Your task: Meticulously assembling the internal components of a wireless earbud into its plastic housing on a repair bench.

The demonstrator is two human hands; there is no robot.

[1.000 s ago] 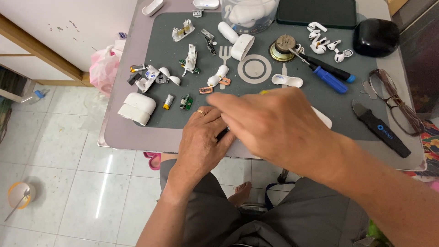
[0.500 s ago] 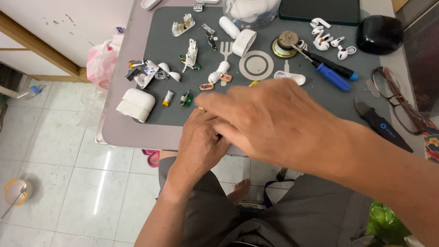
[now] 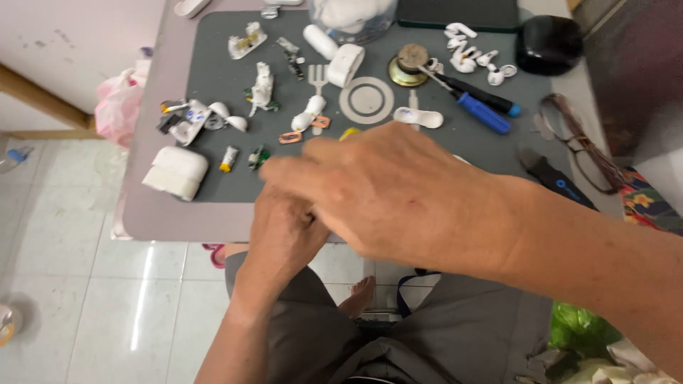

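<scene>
While the right hand (image 3: 398, 192) lies across the near edge of the desk (image 3: 153, 213), its fingers stretched toward nine o'clock and fairly flat, it covers most of the left hand (image 3: 284, 231) beneath it. The left fingers curl inward at the desk's six o'clock edge, seemingly pinching something small, but whatever they hold is hidden, so I cannot tell what it is or how tightly they close. To handle a tiny piece well here, it seems wise to keep both hands braced on the grey mat (image 3: 213, 78) and lift the upper hand enough to see the work.

Toward ten o'clock from the hands sits a white earbud case (image 3: 176, 172), with a small yellow part (image 3: 227, 158) and a green bit (image 3: 257, 157) just beside it. Farther on lie a white ring (image 3: 366, 100), a white earbud stem (image 3: 420, 117) and a blue-handled screwdriver (image 3: 482, 112) at one o'clock. At the far edge stands a clear jar (image 3: 352, 18), with a black pouch (image 3: 548, 44) at two o'clock.
</scene>
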